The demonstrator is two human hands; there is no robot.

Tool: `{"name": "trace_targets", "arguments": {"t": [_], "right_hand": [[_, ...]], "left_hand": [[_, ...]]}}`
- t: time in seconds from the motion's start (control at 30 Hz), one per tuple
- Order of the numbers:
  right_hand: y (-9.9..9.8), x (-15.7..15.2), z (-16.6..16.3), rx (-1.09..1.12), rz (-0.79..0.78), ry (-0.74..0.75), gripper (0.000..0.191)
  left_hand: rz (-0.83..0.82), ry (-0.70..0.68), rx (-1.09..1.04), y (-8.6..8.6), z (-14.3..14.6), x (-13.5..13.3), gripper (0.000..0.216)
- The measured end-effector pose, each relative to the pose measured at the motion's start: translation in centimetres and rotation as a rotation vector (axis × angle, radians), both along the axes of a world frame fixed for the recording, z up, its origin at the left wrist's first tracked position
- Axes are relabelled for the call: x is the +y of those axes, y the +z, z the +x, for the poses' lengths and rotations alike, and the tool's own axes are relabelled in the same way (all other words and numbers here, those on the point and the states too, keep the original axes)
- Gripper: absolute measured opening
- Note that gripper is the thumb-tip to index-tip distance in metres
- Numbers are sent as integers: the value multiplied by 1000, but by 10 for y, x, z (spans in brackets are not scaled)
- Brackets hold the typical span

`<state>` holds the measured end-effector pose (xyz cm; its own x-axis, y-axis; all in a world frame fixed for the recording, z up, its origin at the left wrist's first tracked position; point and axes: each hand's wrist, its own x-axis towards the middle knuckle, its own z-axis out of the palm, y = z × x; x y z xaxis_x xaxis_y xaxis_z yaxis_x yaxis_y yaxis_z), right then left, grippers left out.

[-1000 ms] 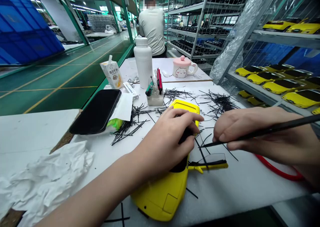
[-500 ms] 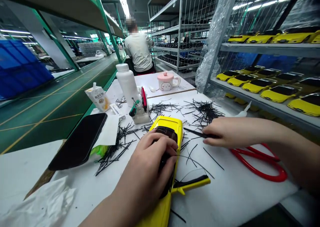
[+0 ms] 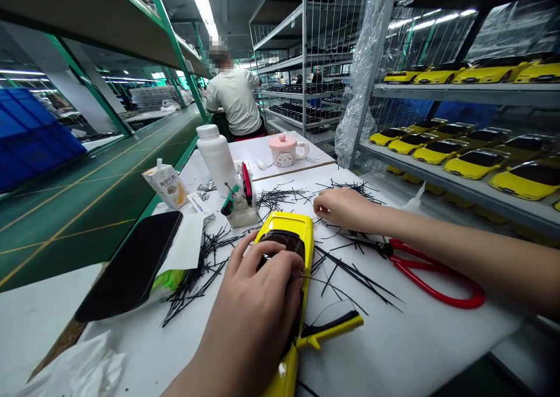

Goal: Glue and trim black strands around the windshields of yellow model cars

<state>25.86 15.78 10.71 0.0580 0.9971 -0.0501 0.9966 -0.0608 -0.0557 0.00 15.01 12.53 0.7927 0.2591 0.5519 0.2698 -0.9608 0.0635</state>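
A yellow toy car (image 3: 286, 229) lies on the white table (image 3: 415, 338), its door (image 3: 332, 330) swung open to the right. My left hand (image 3: 256, 309) rests on its dark roof and grips the body. My right hand (image 3: 347, 208) reaches forward past the car, fingertips curled down onto the scattered thin black strips (image 3: 280, 198). I cannot see whether a strip is pinched between them. Red-handled scissors (image 3: 433, 277) lie under my right forearm, blades pointing left.
A black phone (image 3: 131, 265), drink carton (image 3: 166, 184), white bottle (image 3: 217, 159), small tool holder (image 3: 240, 210) and pink mug (image 3: 284, 150) stand behind the car. Racks on the right hold several yellow cars (image 3: 464, 163). A person (image 3: 234, 102) sits further back. A green conveyor (image 3: 87, 192) runs on the left.
My right hand has moved forward and left, from beside the car to the strips behind it. The view has tilted up. My left hand stays on the car roof.
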Motion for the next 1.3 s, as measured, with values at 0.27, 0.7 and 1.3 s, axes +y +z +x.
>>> {"name": "trace_targets", "arguments": {"t": [0.27, 0.7, 1.3], "right_hand": [[4, 6, -3, -35, -80, 9, 17], [1, -8, 9, 452, 152, -9, 22], [27, -80, -65, 1748, -110, -63, 31]], "left_hand": [[10, 50, -23, -1, -1, -5, 20], [-997, 43, -202, 4, -8, -8, 3], [-1109, 3, -485, 7, -2, -17, 13]]}}
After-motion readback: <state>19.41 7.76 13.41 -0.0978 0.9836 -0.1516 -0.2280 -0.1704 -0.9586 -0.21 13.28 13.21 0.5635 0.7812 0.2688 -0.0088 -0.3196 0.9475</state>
